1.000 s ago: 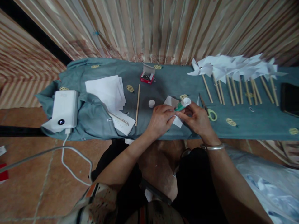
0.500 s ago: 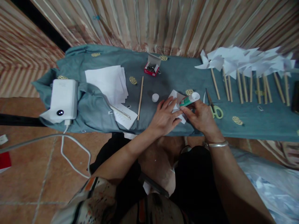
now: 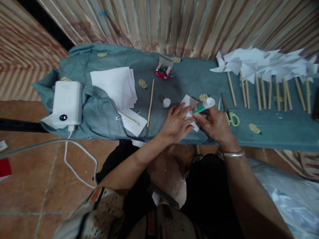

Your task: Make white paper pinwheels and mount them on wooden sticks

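Observation:
My left hand (image 3: pixel 176 124) lies with its fingers spread, pressing a piece of white paper (image 3: pixel 188 101) onto the cloth-covered table. In my right hand (image 3: pixel 216 124) is a green and white glue stick (image 3: pixel 203 105), tilted, its lower end against the paper. The fingers partly hide that contact and much of the paper. A round white cap (image 3: pixel 166 102) sits just left of the paper. Left of the cap lies a thin wooden stick (image 3: pixel 150 103). Scissors with pale green handles (image 3: pixel 233 119) rest right of my right hand.
Several white paper pinwheels (image 3: pixel 261 63) on wooden sticks lie along the right. An opened red box (image 3: pixel 162 72) of small metal pieces stands at the back. Further left are white paper sheets (image 3: pixel 113 84), a pen (image 3: pixel 129 118) on a written note, and a cabled white power bank (image 3: pixel 66 103).
The view has shifted slightly. Both hands, the glue stick and the paper keep nearly the same places relative to each other.

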A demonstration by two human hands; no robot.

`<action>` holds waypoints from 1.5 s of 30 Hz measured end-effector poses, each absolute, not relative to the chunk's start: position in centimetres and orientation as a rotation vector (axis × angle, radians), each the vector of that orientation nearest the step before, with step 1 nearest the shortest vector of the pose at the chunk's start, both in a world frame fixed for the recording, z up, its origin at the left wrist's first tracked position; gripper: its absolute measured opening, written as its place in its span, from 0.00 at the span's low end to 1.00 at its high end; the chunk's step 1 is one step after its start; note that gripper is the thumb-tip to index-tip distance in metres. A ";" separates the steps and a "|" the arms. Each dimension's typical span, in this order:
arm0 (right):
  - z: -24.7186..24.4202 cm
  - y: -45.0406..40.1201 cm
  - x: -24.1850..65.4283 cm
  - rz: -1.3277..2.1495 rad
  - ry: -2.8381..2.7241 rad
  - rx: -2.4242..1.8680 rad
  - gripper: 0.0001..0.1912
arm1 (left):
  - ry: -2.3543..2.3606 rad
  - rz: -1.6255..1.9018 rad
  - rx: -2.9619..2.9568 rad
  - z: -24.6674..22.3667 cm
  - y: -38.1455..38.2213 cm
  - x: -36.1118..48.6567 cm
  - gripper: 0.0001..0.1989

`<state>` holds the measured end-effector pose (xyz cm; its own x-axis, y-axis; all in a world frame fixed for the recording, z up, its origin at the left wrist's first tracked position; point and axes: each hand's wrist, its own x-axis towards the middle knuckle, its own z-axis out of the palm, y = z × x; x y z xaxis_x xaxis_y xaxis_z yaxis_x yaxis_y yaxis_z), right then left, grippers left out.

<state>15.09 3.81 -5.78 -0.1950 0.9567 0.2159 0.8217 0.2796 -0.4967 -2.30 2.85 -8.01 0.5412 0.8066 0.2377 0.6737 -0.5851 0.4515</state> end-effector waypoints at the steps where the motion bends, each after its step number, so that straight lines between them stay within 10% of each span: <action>1: -5.7 3.8 15.1 0.379 -2.078 -1.591 0.14 | 1.227 0.618 2.475 -8.0 2.8 -2.3 0.14; 45: -6.7 4.0 14.8 0.267 -2.069 -1.616 0.23 | 1.232 0.578 2.463 -7.7 2.7 -2.4 0.16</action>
<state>14.82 4.04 -6.67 -0.1727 0.9495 0.2620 0.8520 0.2775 -0.4440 -2.36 2.70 -7.74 0.5445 0.8123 0.2092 0.6799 -0.5735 0.4570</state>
